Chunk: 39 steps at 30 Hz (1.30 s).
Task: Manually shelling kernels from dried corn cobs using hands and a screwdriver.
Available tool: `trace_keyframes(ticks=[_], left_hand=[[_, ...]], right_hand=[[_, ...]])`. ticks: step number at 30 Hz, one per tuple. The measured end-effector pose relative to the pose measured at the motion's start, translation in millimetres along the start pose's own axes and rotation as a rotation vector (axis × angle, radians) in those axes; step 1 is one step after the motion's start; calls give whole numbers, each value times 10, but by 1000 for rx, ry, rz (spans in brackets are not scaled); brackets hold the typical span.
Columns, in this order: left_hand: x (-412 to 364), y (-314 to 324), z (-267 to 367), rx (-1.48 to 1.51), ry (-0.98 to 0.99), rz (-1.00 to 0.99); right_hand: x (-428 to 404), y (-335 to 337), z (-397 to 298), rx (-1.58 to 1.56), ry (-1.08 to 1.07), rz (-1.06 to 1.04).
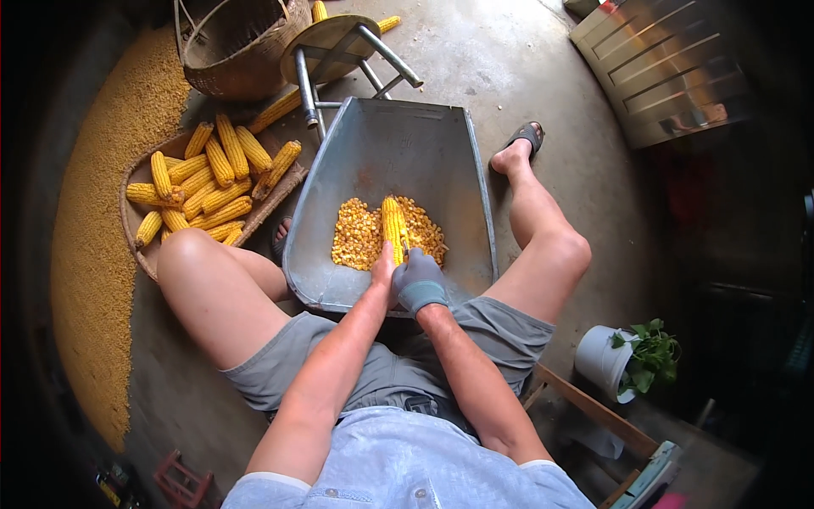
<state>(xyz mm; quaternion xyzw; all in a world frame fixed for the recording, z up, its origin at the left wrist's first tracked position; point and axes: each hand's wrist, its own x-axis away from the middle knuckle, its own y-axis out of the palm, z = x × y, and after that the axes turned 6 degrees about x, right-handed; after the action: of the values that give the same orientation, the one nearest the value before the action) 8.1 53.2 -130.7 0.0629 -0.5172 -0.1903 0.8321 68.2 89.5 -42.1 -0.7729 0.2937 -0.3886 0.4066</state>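
My bare left hand (pixel 383 266) grips the lower end of a yellow corn cob (pixel 393 223), which points away from me over a metal scoop-shaped bin (pixel 413 137). In a grey glove, my right hand (pixel 418 275) is closed around a small tool (pixel 406 247). Only a dark, thin part of that tool shows, against the cob's right side; its handle is hidden in the fist. Loose corn kernels (pixel 357 234) lie in the bin on both sides of the cob. The bin stands between my legs.
A wicker basket (pixel 130 219) of corn cobs sits by my left knee. Behind it are a tipped metal-legged stool (pixel 332 48) and a larger basket (pixel 245 70). Kernels (pixel 102 210) cover the floor at far left. A white plant pot (pixel 601 356) stands at right.
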Motion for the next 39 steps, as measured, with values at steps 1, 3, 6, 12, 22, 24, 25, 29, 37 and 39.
trace_keyframes(ticks=[1,3,6,12,22,24,25,29,37,39], left_hand=[[-22,-65,-43,108,-33,-35],[-49,-116,-67,222,-80,-67],[64,44,-22,232,-92,-20],[6,-77,10,316,-65,-78],[98,0,75,398,-118,-141],[106,-13,98,431,-129,-134],[108,-80,117,344,-174,-196],[125,-104,137,254,-197,-203],[162,-92,144,247,-188,-222],[127,-81,128,301,-150,-236]], right_hand=[[-74,-14,-63,14,18,-38],[-92,-31,-3,-5,-3,-50],[-47,-105,183,-22,-102,-22],[546,-522,137,-20,-233,-40],[230,-303,227,-140,-188,-3],[175,-265,314,-252,-110,-6],[161,-274,334,-360,-36,-14],[290,-365,377,-388,-157,316],[495,-532,288,-120,-191,-30],[436,-504,215,-119,-183,-36]])
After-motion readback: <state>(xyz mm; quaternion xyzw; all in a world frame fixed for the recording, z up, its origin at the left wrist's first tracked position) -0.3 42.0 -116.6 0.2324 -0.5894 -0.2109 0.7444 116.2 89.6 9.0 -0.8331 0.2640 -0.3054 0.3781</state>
